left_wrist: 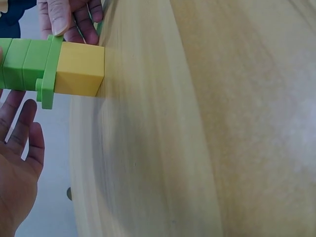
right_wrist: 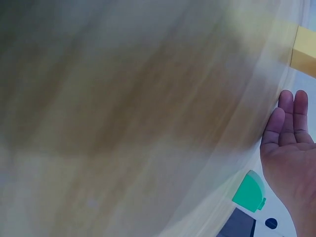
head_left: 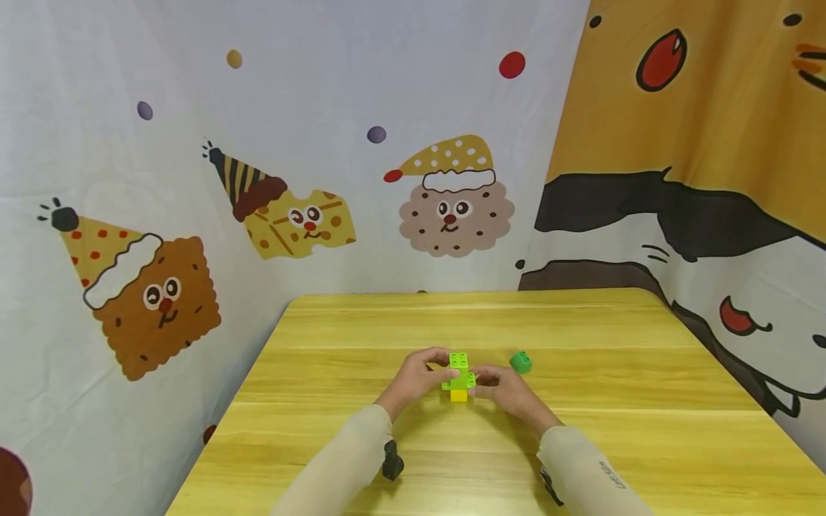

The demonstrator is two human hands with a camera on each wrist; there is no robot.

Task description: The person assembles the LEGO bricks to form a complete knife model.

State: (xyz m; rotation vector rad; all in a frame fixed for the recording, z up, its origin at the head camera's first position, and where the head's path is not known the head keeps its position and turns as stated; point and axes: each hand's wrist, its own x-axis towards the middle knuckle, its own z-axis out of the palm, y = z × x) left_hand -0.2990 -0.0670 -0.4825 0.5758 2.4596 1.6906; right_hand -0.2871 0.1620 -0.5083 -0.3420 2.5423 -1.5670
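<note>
A small tower of toy building bricks stands upright on the table, light green bricks above a yellow brick. A flat green piece juts out sideways just over the yellow one. From the left, my left hand pinches the upper green bricks between thumb and fingers. My right hand holds the flat piece's right end, thumb on its edge and fingers bent behind. In the right wrist view, only several fingers and the palm show; the grip itself is out of frame.
A loose darker green brick with a curved side lies on the wooden table, beyond the right hand. Behind the table's far edge hangs a printed cloth with cartoon figures.
</note>
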